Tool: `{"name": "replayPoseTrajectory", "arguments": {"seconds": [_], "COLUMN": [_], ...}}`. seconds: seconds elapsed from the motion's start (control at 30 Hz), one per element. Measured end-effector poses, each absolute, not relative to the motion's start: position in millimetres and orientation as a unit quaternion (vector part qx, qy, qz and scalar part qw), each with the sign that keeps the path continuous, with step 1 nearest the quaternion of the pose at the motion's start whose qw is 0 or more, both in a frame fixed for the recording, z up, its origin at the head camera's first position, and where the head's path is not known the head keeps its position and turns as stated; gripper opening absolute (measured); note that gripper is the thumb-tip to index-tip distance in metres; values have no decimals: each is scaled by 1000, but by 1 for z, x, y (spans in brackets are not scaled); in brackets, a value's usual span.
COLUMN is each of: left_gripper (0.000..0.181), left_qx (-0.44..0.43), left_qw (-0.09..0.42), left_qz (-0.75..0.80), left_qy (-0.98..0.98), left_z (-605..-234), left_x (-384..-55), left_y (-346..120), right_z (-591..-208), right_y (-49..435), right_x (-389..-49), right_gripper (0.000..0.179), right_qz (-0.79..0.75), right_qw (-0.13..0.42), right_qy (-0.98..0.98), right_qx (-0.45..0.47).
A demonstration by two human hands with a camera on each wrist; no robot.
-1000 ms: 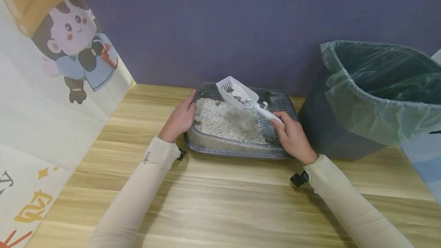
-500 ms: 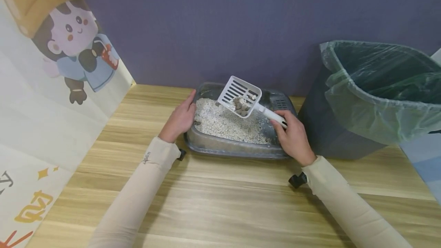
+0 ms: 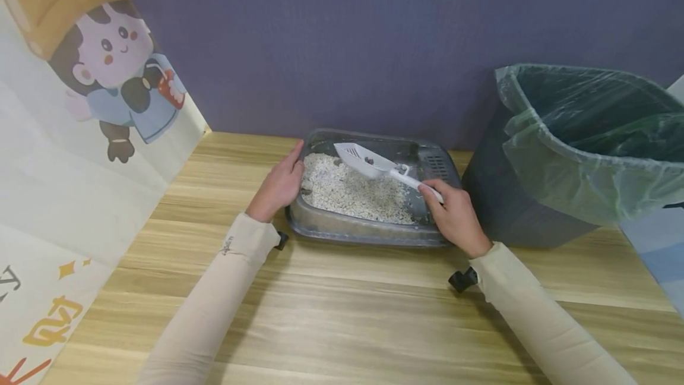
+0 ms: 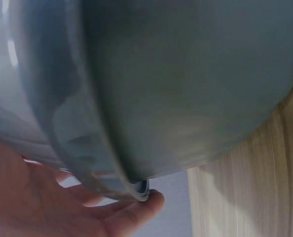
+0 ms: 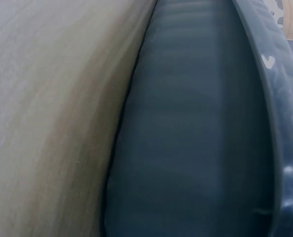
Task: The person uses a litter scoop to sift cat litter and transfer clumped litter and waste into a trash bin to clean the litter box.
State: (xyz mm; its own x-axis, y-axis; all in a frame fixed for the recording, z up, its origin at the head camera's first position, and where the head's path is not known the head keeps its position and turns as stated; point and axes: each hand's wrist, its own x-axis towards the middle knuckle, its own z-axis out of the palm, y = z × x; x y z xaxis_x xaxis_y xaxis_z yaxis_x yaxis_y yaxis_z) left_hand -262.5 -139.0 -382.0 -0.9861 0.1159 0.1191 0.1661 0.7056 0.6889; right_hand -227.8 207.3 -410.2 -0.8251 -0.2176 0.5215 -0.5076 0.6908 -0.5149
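A grey litter box (image 3: 363, 233) holds pale granular litter (image 3: 352, 195) with a few darker clumps. At its left end my left hand (image 3: 280, 186) grips the rim. The left wrist view shows the left fingers (image 4: 131, 215) around the rim's edge, beneath the box's smooth outer wall (image 4: 186, 98). My right hand (image 3: 454, 212) holds a white slotted litter scoop (image 3: 369, 162) by its handle, thumb along it. The scoop is tilted over the litter, and a little dark material shows in it. In the right wrist view only the box's side wall (image 5: 186, 118) appears; the hand is outside it.
A tall grey trash bin (image 3: 513, 189) lined with a translucent green bag (image 3: 566, 177) stands right of the litter box. Behind is a purple-grey wall (image 3: 331, 46); a cartoon-printed panel (image 3: 64, 183) borders the left. The wooden tabletop (image 3: 342, 308) extends in front.
The scoop rolled to show its slots and brown clumps half a second ago; now it is tipped edge-on and lower over the litter. My left hand has stayed on the rim.
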Motion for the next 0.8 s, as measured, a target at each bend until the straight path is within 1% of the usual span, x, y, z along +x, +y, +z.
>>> {"name": "replayPoseTrajectory", "arguments": {"seconds": [0.17,0.27,0.5,0.7,0.8], "left_gripper": [50,49,49,49,49], "left_qx": [-71,-71,-78,-79,-82], "left_qw": [27,24,24,22,27], "left_qz": [-382,-383,-384,-389,-383], "left_qy": [-921,-920,-920,-918,-920], "left_z": [-382,-381,-380,-379,-379], "left_x": [-261,-260,-260,-260,-260], "left_y": [-138,-138,-139,-140,-140], "right_z": [-405,-399,-374,-339,-318], "right_y": [210,215,221,223,227], "right_x": [-226,-224,-212,-193,-181], "right_gripper": [35,36,32,30,30], "right_qz": [342,339,320,293,273], "right_qw": [186,187,245,275,299], "right_qy": [-896,-898,-892,-889,-887], "right_qx": [212,210,204,218,221]}}
